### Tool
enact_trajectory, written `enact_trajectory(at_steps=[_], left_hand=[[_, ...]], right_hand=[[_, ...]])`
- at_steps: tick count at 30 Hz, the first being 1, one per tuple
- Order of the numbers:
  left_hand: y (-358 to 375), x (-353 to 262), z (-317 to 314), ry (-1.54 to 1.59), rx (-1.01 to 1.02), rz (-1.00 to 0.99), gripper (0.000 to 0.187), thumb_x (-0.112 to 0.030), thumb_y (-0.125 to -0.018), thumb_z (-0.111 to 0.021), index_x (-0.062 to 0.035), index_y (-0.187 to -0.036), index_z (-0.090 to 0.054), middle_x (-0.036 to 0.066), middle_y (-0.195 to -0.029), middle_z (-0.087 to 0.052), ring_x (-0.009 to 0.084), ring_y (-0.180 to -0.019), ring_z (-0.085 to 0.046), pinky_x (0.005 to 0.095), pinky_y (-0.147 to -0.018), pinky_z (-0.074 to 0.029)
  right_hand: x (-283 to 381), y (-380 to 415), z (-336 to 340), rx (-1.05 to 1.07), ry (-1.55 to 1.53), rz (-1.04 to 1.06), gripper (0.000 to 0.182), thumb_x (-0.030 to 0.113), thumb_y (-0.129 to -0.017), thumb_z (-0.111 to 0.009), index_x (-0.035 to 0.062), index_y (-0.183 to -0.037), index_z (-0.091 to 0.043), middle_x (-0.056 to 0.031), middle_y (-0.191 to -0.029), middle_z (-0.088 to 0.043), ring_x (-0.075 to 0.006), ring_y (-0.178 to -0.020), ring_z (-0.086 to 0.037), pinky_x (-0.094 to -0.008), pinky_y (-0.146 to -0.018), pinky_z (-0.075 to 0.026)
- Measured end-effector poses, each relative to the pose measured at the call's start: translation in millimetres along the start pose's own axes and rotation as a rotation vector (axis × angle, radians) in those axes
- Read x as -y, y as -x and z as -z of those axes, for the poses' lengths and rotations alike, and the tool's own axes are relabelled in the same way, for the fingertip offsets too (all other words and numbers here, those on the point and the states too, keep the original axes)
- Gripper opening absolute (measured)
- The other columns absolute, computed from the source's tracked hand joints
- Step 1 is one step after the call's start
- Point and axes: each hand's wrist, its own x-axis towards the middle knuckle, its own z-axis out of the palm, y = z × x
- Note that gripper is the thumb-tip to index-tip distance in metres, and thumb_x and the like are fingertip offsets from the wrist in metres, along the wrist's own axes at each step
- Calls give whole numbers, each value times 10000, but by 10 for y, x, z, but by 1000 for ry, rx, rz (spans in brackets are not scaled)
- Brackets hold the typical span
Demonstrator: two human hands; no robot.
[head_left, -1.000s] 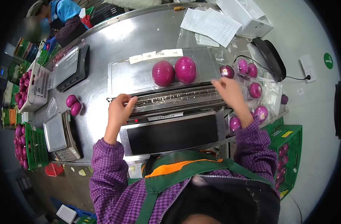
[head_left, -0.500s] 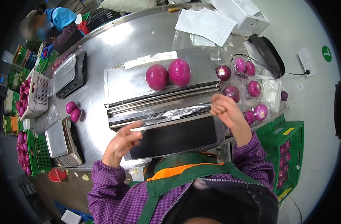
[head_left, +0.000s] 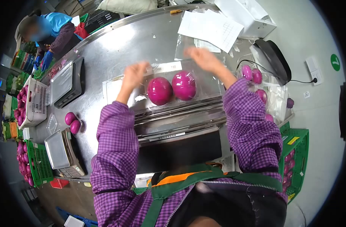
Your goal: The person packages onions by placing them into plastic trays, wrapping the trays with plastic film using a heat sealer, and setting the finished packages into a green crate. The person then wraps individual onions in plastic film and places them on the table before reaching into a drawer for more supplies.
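Two red onions (head_left: 160, 91) sit side by side in a clear tray on the film-wrapping machine (head_left: 203, 108). Glossy clear plastic film (head_left: 140, 97) stretches over and around them, though its far edge is hard to see. At the onions' upper left, my left hand (head_left: 134, 75) is closed, pinching the film. My right hand (head_left: 204, 59), slightly blurred, is raised beyond the onions' upper right, its fingers also closed on the film. A white label strip (head_left: 169, 67) lies just behind the tray, between my hands.
Wrapped onions (head_left: 257, 76) and a black device (head_left: 273, 62) stand to the right. Paper sheets (head_left: 210, 28) lie at the back. Two scales (head_left: 58, 149), loose onions (head_left: 70, 118) and onion crates (head_left: 38, 100) are at the left. A co-worker (head_left: 53, 28) is at the far left.
Both hands have moved forward, from the machine's near side to beyond the onions, drawing the film over them. The tray has shifted slightly toward me. The co-worker's arms have moved.
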Motion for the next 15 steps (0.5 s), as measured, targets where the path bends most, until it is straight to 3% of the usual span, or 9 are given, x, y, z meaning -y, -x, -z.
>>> enact_trajectory(at_steps=[1, 2, 3, 4, 6, 8, 11, 12, 15], left_hand=[[112, 19, -140, -188, 114, 72, 396, -352, -949, -481, -18, -950, -694, 102, -862, -676, 127, -861, -614, 280, -783, -460], [225, -11, -126, -59, 157, 76, 405, -365, -953, -468, -20, -1018, -668, 97, -910, -669, 131, -876, -612, 279, -781, -461], [362, -57, -101, 71, 204, 90, 423, -379, -957, -455, -22, -1086, -642, 93, -958, -661, 136, -890, -610, 279, -779, -461], [490, -34, -107, 75, 217, 110, 423, -379, -957, -455, -22, -1086, -642, 93, -958, -661, 136, -890, -610, 279, -779, -461], [680, -50, -74, 543, 298, 297, 493, -425, -961, -431, -34, -1246, -527, 87, -1080, -620, 154, -935, -602, 275, -799, -467], [875, -310, 16, 640, 356, 356, 518, -441, -959, -429, -39, -1282, -481, 86, -1124, -598, 155, -964, -590, 278, -821, -464], [1067, -412, -22, 742, 305, 465, 555, -479, -951, -421, -39, -1284, -474, 79, -1123, -591, 139, -973, -571, 293, -838, -469], [1182, -494, 29, 763, 344, 564, 579, -493, -949, -413, -23, -1281, -474, 86, -1135, -588, 148, -977, -574, 305, -843, -470], [1681, -625, 72, 725, 416, 832, 673, -551, -936, -373, 24, -1272, -471, 133, -1195, -568, 195, -1020, -587, 344, -880, -476]], right_hand=[[-96, 82, -67, 218, 68, -47, 310, 259, -933, -450, 0, -973, -615, -132, -865, -655, -240, -830, -595, -350, -769, -457], [45, 256, -75, 227, -7, 41, 316, 267, -938, -450, -3, -960, -612, -132, -812, -641, -214, -780, -586, -339, -742, -449], [-6, 370, -82, 285, -121, -115, 323, 285, -940, -461, 13, -1028, -612, -96, -860, -644, -183, -825, -578, -320, -747, -448], [30, 492, -53, 315, -270, -118, 345, 316, -943, -468, 26, -1076, -601, -87, -923, -635, -177, -847, -571, -313, -758, -447], [198, 698, -8, 341, -428, -128, 372, 346, -947, -476, 39, -1124, -589, -77, -986, -627, -171, -870, -564, -306, -768, -446], [349, 877, 30, 345, -647, -311, 482, 434, -949, -453, 24, -1181, -551, -95, -1103, -586, -166, -911, -549, -295, -729, -471], [487, 962, 138, 435, -572, -463, 590, 513, -943, -404, -12, -1175, -542, -137, -1133, -563, -167, -849, -573, -268, -625, -492], [502, 1029, 142, 455, -511, -518, 641, 544, -938, -374, -36, -1153, -546, -139, -1038, -612, -154, -700, -595, -250, -509, -478], [823, 1446, 211, 633, -546, -662, 659, 569, -923, -377, -30, -1126, -563, -105, -882, -650, -134, -516, -559, -241, -451, -459]])
